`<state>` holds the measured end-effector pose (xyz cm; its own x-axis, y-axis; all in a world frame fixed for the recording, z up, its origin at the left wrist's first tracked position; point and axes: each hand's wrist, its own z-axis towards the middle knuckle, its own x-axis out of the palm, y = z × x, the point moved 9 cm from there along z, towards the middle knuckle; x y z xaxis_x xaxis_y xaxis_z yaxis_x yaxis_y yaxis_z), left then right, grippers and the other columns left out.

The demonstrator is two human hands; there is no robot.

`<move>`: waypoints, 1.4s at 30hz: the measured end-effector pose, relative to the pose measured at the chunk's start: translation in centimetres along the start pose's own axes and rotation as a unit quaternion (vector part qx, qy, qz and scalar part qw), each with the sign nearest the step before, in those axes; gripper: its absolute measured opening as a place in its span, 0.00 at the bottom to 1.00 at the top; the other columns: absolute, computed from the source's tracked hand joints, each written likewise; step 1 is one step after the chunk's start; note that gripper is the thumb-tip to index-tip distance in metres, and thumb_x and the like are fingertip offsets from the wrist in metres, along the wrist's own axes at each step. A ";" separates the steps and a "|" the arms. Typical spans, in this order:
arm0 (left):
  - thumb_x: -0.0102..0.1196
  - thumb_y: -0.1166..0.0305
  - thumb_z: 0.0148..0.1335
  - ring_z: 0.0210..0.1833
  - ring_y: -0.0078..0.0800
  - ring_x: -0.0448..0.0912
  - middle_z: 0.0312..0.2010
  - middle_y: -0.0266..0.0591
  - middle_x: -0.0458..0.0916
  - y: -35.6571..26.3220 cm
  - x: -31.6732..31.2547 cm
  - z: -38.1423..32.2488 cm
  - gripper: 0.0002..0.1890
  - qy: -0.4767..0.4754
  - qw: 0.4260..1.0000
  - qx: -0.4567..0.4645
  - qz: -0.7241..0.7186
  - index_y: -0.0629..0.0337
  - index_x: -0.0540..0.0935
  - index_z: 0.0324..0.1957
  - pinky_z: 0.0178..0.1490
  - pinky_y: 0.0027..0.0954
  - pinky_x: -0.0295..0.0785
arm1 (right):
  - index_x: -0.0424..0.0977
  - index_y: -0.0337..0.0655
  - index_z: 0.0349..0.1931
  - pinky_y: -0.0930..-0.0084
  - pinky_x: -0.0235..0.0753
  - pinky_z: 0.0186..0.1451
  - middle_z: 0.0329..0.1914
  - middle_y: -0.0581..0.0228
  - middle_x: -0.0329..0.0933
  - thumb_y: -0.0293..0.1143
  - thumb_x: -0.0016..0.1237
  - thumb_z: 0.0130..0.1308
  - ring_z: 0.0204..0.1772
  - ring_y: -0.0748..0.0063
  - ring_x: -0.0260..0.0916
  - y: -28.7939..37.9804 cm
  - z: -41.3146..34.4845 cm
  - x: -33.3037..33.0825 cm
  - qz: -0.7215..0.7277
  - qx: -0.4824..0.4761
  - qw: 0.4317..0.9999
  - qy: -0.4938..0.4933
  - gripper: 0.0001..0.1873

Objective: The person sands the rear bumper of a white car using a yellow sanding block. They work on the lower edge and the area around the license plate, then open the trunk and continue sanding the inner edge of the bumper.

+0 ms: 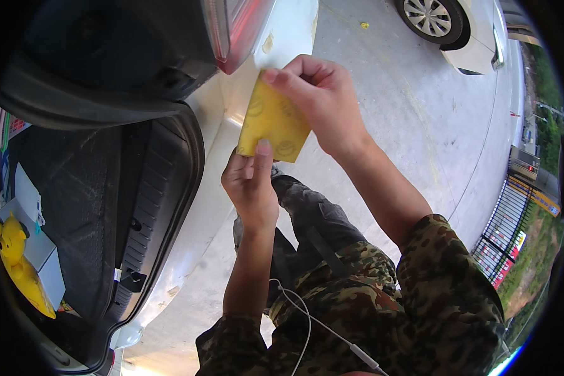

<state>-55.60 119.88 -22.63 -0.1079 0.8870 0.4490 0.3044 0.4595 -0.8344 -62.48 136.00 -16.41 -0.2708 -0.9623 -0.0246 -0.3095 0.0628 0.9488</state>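
A yellow sheet of sandpaper (275, 117), with printed marks on its visible face, is stretched between my two hands. My left hand (251, 183) pinches its lower edge, thumb on top and fingers behind. At the upper corner, my right hand (326, 101) grips it between thumb and curled fingers. Just beyond the sheet is the white rear bumper (216, 113) of a car, with a red tail light (239, 33) above it. A bare, tan-coloured patch (268, 43) shows in the white paint near that light.
To the left the car's trunk (75, 202) stands open, holding a yellow plush toy (16, 254) and an opened light-coloured box (33, 230). Another white car (474, 33) is parked at the upper right. A white cable (305, 305) hangs across my camouflage shirt. A barred fence (500, 230) lies far right.
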 end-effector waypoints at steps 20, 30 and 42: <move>0.60 0.59 0.80 0.51 0.27 0.86 0.51 0.42 0.88 -0.4 0.8 3.5 0.20 -0.016 0.999 -0.028 0.035 0.69 0.84 0.59 0.53 0.34 0.82 | 0.81 0.34 0.28 0.79 0.72 0.31 0.28 0.66 0.83 0.37 0.67 0.68 0.29 0.83 0.74 0.0 3.2 -0.9 0.033 -0.045 0.998 -0.032 0.16; 0.61 0.60 0.79 0.47 0.24 0.85 0.47 0.38 0.89 -0.1 0.4 3.1 0.18 -0.068 0.996 -0.049 0.020 0.67 0.86 0.56 0.49 0.29 0.81 | 0.82 0.33 0.27 0.79 0.74 0.32 0.24 0.69 0.82 0.36 0.69 0.67 0.28 0.85 0.74 0.4 2.8 -0.3 -0.026 -0.014 0.999 -0.035 0.16; 0.62 0.62 0.78 0.48 0.26 0.84 0.48 0.39 0.88 1.7 -2.2 0.1 0.19 -0.015 1.000 0.002 0.018 0.69 0.85 0.58 0.53 0.33 0.80 | 0.80 0.32 0.29 0.80 0.74 0.34 0.25 0.73 0.79 0.36 0.66 0.71 0.32 0.88 0.70 -1.3 -1.4 0.5 -0.020 -0.039 0.999 0.012 0.17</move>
<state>-54.90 118.72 -25.06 -0.1247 0.9040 0.4089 0.3042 0.4271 -0.8515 -60.94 135.02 -17.21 -0.2375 -0.9698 -0.0555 -0.2469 0.0050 0.9690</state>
